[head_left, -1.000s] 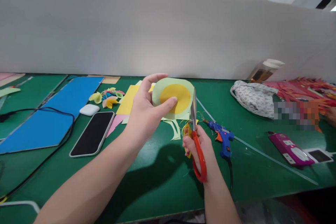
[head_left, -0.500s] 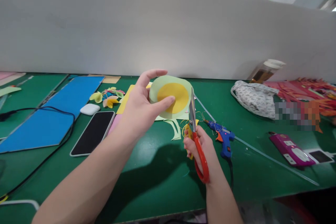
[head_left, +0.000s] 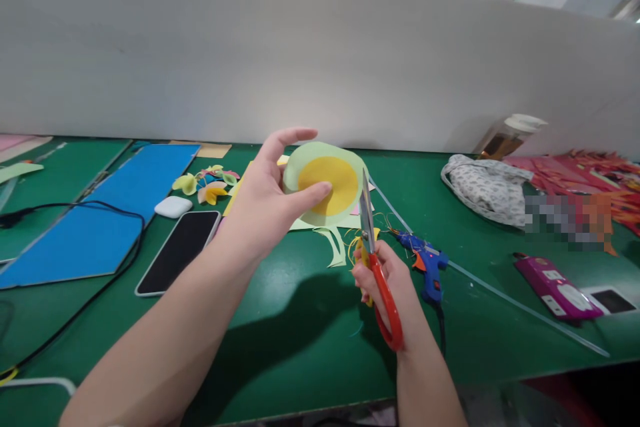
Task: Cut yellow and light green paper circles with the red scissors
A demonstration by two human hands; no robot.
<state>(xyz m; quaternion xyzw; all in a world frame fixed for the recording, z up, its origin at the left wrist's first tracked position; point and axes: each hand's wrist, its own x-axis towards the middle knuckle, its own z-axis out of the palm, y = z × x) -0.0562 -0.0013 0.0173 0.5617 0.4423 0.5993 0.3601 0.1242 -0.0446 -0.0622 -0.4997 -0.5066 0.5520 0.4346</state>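
My left hand (head_left: 273, 203) pinches a round light-green paper (head_left: 310, 152) with a smaller yellow paper circle (head_left: 345, 180) on its face. The thumb presses on the yellow circle; the other fingers are mostly behind the paper, and the index finger stretches above it. My right hand (head_left: 387, 280) is closed around scissors (head_left: 387, 307) with red handles, their blades pointing up at the right edge of the green paper. Curled light-green offcuts (head_left: 334, 247) lie on the table below. A blue glue gun (head_left: 427, 263) rests just right of my right hand.
On the green table (head_left: 290, 347), a phone (head_left: 175, 253), a white case (head_left: 173, 207), paper petals (head_left: 213, 190) and a blue board (head_left: 100, 213) lie left. A patterned cloth bag (head_left: 485, 187), a bottle (head_left: 510, 137) and a purple power bank-like object (head_left: 557, 287) are right. A white partition (head_left: 300, 53) stands behind.
The scissor blades have shifted slightly left over the green paper's right edge. Both hands keep their grips, and the view has moved a little.
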